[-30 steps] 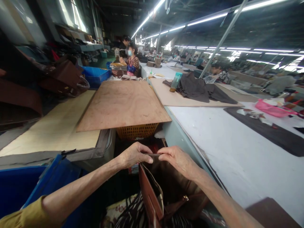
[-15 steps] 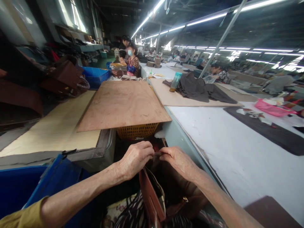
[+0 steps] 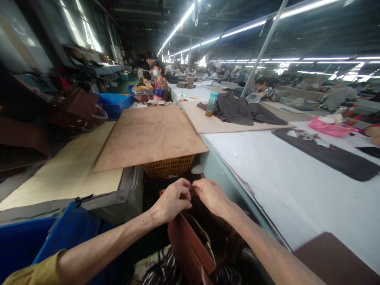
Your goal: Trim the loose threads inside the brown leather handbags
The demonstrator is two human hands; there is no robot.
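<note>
A brown leather bag (image 3: 190, 247) with a dark cloth lining rests over my lap, its mouth facing up. At the bag's far end, my left hand (image 3: 173, 200) is closed, fingertips pinched close to the upper edge. Just beside it my right hand (image 3: 210, 196) also pinches the dark brown edge, with its fingers bent down over it. The fingertips of the two hands nearly meet. Much of the bag's right side lies in shadow or behind my right forearm. Black-and-white patterned cloth (image 3: 162, 267) shows beneath the bag.
A wooden board (image 3: 151, 134) lies over a yellow basket (image 3: 169, 166) ahead. On the right stands a white-topped table (image 3: 252, 166) bearing dark cloth pieces (image 3: 237, 109) and a brown panel (image 3: 335, 257). Blue bins (image 3: 26, 237) are at left. Several people work farther back.
My view has turned slightly right. Both hands have come closer together at the bag's edge, and the bag's brown flap has tilted a little to the left.
</note>
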